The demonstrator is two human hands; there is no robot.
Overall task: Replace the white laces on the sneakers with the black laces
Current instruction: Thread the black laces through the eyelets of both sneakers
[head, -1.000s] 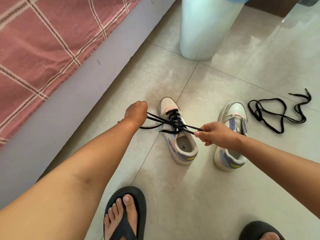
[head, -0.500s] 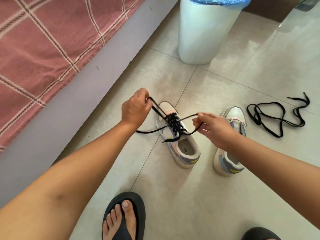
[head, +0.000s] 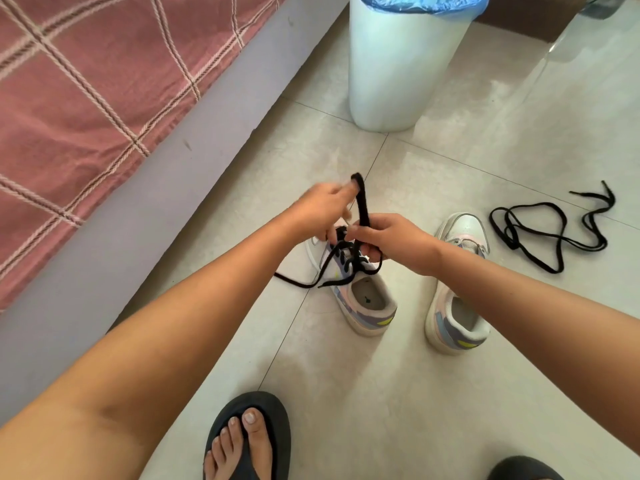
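Note:
Two white sneakers with pastel panels stand on the tiled floor. The left sneaker (head: pixel 367 303) is threaded with a black lace (head: pixel 362 202). Above its tongue, my left hand (head: pixel 322 209) holds up a loop of that lace, blurred by motion. Close beside it, my right hand (head: pixel 384 237) pinches the lace at the base of the loop. The lace's loose ends trail onto the floor left of the shoe. The right sneaker (head: pixel 457 320) shows no lace; my right forearm hides its middle. A second black lace (head: pixel 550 233) lies loose on the floor at the right.
A white bin (head: pixel 398 67) with a blue liner stands behind the shoes. A bed with a pink checked cover (head: pixel 86 91) and grey frame fills the left. My feet in dark sandals (head: pixel 252 441) are at the bottom edge.
My hands, pulling the lace ends apart a second ago, have come together over the left sneaker. The left hand now holds a raised loop and the right hand pinches its base.

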